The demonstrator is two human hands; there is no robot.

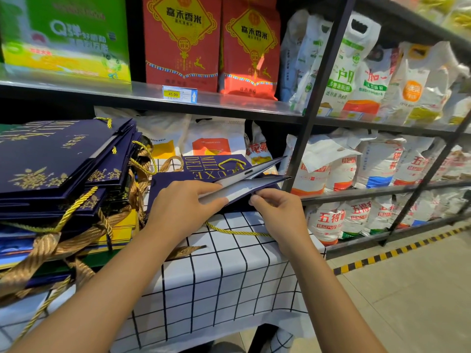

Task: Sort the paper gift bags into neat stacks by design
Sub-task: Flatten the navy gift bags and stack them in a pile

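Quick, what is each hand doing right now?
Left hand: rests on the navy gift bag, fingers on its folded edge; whether it grips cannot be told.
Right hand: pinches the same bag's lower edge.

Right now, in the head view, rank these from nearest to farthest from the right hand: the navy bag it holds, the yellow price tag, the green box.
1. Navy bag: in the right hand's grip, on the table.
2. Price tag: shelf edge above, centre.
3. Green box: upper shelf, far left.
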